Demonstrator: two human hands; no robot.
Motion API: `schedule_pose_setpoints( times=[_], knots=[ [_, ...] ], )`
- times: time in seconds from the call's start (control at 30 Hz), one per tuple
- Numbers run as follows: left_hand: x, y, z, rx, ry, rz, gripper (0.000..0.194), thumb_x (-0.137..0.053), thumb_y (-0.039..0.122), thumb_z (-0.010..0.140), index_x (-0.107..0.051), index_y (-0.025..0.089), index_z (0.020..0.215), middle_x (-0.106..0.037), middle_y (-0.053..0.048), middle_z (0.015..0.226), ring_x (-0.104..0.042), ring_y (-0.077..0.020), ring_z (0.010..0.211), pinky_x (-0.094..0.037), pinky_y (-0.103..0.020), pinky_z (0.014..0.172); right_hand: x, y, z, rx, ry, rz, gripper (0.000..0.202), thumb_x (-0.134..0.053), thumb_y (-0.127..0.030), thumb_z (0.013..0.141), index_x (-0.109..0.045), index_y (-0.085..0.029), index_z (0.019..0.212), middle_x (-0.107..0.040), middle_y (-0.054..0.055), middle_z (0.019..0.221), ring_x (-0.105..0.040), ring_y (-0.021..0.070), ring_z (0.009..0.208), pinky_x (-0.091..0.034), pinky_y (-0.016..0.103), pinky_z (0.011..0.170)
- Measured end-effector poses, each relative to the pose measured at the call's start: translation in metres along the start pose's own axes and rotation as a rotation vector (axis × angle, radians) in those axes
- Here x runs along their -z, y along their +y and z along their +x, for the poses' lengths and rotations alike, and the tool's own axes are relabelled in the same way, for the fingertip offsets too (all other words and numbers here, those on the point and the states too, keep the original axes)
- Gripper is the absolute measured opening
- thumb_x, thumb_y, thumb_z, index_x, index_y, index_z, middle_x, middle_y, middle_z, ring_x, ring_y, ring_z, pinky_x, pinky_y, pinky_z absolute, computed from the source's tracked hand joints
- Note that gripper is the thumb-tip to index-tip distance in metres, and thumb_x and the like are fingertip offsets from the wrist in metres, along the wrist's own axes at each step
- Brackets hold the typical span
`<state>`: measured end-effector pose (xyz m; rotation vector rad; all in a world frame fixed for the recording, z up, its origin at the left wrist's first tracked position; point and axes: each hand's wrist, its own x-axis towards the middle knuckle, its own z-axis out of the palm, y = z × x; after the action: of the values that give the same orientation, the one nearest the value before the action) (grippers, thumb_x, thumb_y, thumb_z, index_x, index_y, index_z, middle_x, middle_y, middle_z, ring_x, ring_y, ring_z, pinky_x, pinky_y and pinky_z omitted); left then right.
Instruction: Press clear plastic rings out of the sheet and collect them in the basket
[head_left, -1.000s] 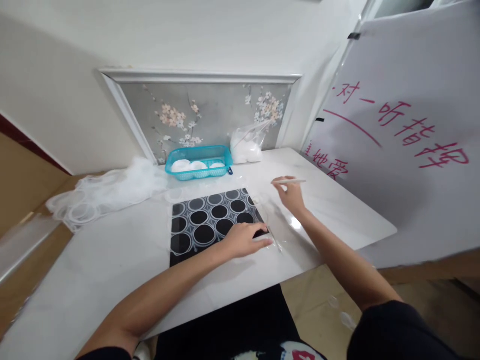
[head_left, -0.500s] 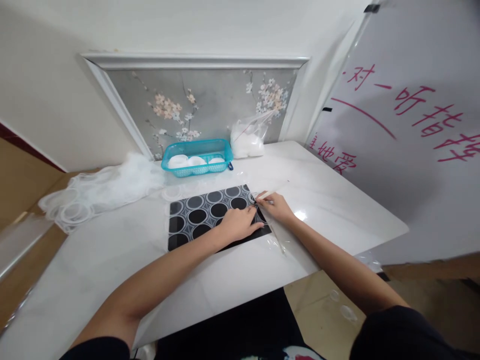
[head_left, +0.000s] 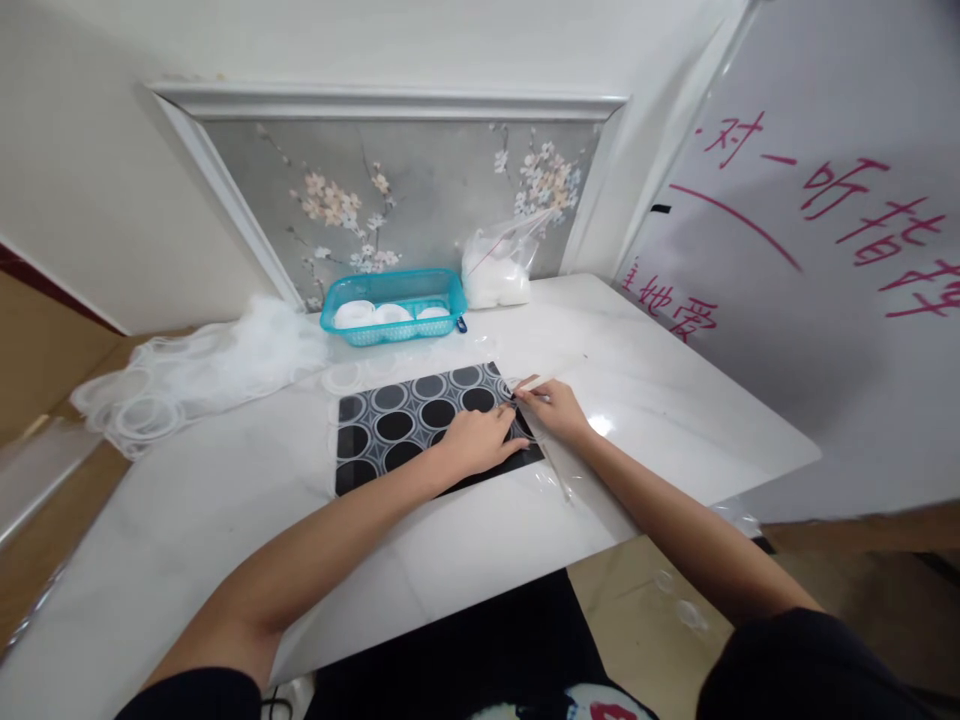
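Observation:
A black sheet with rows of grey-ringed circles lies on the white table. Flat on its right part rests my left hand, thumb apart from the fingers, holding nothing. At the sheet's upper right edge, my right hand pinches a slim pale pen-like tool. The tool's tip is down by the sheet's edge, too small to make out. My left fingertips are close beside my right fingers. Part of the sheet is hidden under my left hand and forearm.
A teal plastic basket with white round pieces stands at the back, beside a clear bag of white contents. Cut-out translucent sheeting is heaped at the left. A whiteboard with pink writing stands right of the table.
The view has shifted slightly. Both hands stay at almost the same place on the sheet, the right still gripping the pale tool.

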<state>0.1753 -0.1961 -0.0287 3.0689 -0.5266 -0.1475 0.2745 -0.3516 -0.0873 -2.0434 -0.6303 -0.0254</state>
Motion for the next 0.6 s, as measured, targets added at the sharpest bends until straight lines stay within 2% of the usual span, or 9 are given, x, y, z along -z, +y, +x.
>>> schedule_pose_setpoints(
  times=[0.13, 0.23, 0.3, 0.37, 0.47, 0.53, 0.6],
  knots=[
    [-0.001, -0.001, 0.0, -0.001, -0.001, -0.008, 0.051, -0.044, 0.052, 0.098, -0.051, 0.012, 0.129, -0.057, -0.014, 0.134, -0.066, -0.0325, 0.103, -0.054, -0.045, 0.079, 0.001, 0.001, 0.001, 0.009, -0.004, -0.005, 0.027, -0.057, -0.035, 0.086, -0.074, -0.016, 0.077, -0.075, 0.006, 0.091, -0.071, 0.0226, 0.086, -0.053, 0.029, 0.08],
    [0.0, -0.001, 0.0, -0.004, -0.011, -0.025, 0.05, -0.044, 0.053, 0.097, -0.053, 0.012, 0.125, -0.062, -0.014, 0.126, -0.067, -0.0327, 0.1, -0.054, -0.045, 0.079, 0.002, 0.002, 0.002, 0.043, -0.016, -0.045, 0.026, -0.055, -0.034, 0.087, -0.074, -0.018, 0.079, -0.075, 0.006, 0.092, -0.07, 0.0225, 0.088, -0.053, 0.031, 0.084],
    [0.001, -0.001, 0.0, -0.008, -0.021, -0.039, 0.052, -0.046, 0.055, 0.095, -0.054, 0.012, 0.123, -0.066, -0.014, 0.116, -0.067, -0.033, 0.098, -0.054, -0.045, 0.079, 0.0, 0.001, -0.002, 0.109, -0.015, -0.104, 0.025, -0.053, -0.032, 0.088, -0.073, -0.019, 0.083, -0.075, 0.007, 0.096, -0.068, 0.0236, 0.096, -0.05, 0.035, 0.092],
    [0.002, -0.002, 0.001, -0.008, -0.027, -0.055, 0.054, -0.047, 0.057, 0.094, -0.055, 0.012, 0.122, -0.069, -0.014, 0.106, -0.068, -0.0335, 0.096, -0.054, -0.045, 0.079, -0.004, 0.0, -0.009, 0.186, -0.038, -0.199, 0.027, -0.048, -0.029, 0.091, -0.073, -0.019, 0.088, -0.074, 0.007, 0.101, -0.062, 0.027, 0.109, -0.042, 0.044, 0.104],
    [0.004, -0.002, 0.003, -0.002, -0.033, -0.08, 0.056, -0.049, 0.061, 0.09, -0.056, 0.013, 0.118, -0.07, -0.013, 0.098, -0.068, -0.0339, 0.092, -0.053, -0.045, 0.077, -0.011, -0.001, -0.018, 0.26, -0.086, -0.373, 0.03, -0.042, -0.019, 0.092, -0.072, -0.022, 0.095, -0.074, 0.007, 0.101, -0.05, 0.0324, 0.122, -0.02, 0.063, 0.113],
    [0.005, -0.002, 0.005, 0.015, -0.041, -0.094, 0.058, -0.05, 0.065, 0.087, -0.057, 0.014, 0.115, -0.07, -0.013, 0.096, -0.069, -0.0342, 0.09, -0.053, -0.044, 0.077, -0.007, 0.0, -0.011, 0.298, -0.084, -0.452, 0.03, -0.043, -0.013, 0.087, -0.07, -0.023, 0.096, -0.074, 0.007, 0.092, -0.047, 0.0322, 0.123, -0.009, 0.067, 0.113],
    [0.006, -0.002, 0.005, 0.033, -0.055, -0.107, 0.062, -0.049, 0.069, 0.085, -0.057, 0.014, 0.113, -0.07, -0.014, 0.096, -0.069, -0.0343, 0.089, -0.053, -0.044, 0.076, 0.007, 0.001, 0.01, 0.278, 0.029, -0.481, 0.028, -0.045, -0.011, 0.083, -0.069, -0.022, 0.093, -0.072, 0.008, 0.082, -0.049, 0.0319, 0.117, -0.006, 0.068, 0.112]
  ],
)
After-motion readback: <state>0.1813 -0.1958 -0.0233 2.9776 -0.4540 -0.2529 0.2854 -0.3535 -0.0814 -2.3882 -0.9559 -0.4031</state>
